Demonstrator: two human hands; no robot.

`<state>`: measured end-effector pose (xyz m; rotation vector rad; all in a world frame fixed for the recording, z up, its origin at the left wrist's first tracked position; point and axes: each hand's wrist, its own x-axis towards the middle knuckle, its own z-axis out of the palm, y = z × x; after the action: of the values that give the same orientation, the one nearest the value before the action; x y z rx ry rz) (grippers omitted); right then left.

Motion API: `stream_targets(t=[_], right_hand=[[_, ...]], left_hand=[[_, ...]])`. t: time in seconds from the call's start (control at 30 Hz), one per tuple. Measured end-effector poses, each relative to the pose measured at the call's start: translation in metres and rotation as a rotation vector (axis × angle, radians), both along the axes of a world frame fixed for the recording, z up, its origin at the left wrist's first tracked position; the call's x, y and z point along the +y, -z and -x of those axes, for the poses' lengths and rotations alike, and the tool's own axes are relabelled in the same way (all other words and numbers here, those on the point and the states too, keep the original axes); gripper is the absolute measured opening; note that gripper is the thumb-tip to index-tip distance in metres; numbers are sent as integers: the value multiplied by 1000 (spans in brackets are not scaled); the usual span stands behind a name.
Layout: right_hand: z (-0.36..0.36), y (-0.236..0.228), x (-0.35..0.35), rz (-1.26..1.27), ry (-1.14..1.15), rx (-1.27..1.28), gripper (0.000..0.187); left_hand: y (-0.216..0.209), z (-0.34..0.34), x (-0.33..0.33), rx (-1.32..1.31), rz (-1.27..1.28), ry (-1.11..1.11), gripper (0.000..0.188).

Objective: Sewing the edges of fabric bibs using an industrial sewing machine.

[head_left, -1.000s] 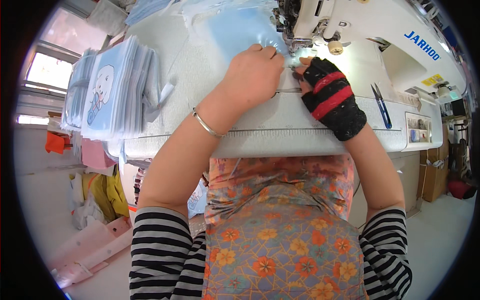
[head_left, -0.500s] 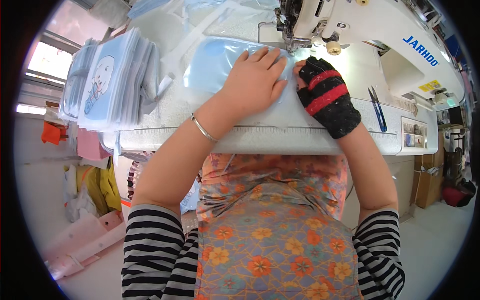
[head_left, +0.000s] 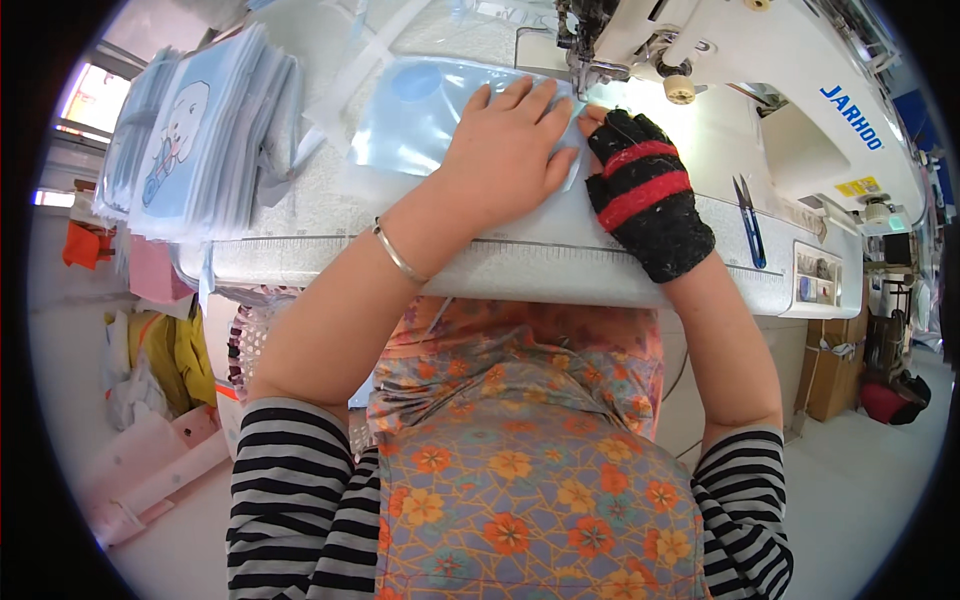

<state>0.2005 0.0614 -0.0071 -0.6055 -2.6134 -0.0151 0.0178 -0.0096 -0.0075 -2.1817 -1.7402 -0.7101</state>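
A glossy light-blue plastic sheet point(head_left: 405, 125) lies on the sewing machine's table, its right edge close to the presser foot point(head_left: 597, 77). My left hand point(head_left: 510, 150) rests flat on the sheet, fingers spread forward, with a bangle at the wrist. At the sheet's right edge is my right hand point(head_left: 645, 190), in a black fingerless glove with red stripes. Its fingers are curled together at that edge, just in front of the presser foot; the glove partly hides the grip.
A white sewing machine point(head_left: 780, 90) spans the back right. Blue-handled thread snips point(head_left: 750, 222) lie right of my glove, near a small parts tray point(head_left: 817, 275). At left stands a thick stack of blue printed plastic pieces point(head_left: 205, 130). A ruler strip point(head_left: 330, 246) follows the front edge.
The whole view has shifted slightly, the stack of printed pieces now sitting farther left in the picture. Both hands keep nearly the same places on the plastic sheet.
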Motion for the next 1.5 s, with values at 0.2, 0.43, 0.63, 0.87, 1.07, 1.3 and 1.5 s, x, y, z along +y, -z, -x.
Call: stream_targets(t=[0.2,0.43,0.63,0.87,1.07,1.3,1.5], right_hand=[[-7,-2,3,-94,-87,3,43],[-9,-7,-1,47,-67,-68,55],[-9,-14,-4,134,-78,11,57],[-8,-21,-6,195,-80,24,48],[-8,-17,-4,149,-63,-14,49],[-7,-15,-12,135,-91,41,34],[-7,-8,-10,77,-92,79,27]], left_hand=[[-4,6,7,17,23,14,45],[-46,158,53,86,174,-592,43],[-45,238,116,141,320,-517,21],[-98,184,156,84,-386,-181,44],[-35,76,45,191,-88,319,26],[-17,36,0,73,108,332,34],[-18,32,-2,51,105,367,32]])
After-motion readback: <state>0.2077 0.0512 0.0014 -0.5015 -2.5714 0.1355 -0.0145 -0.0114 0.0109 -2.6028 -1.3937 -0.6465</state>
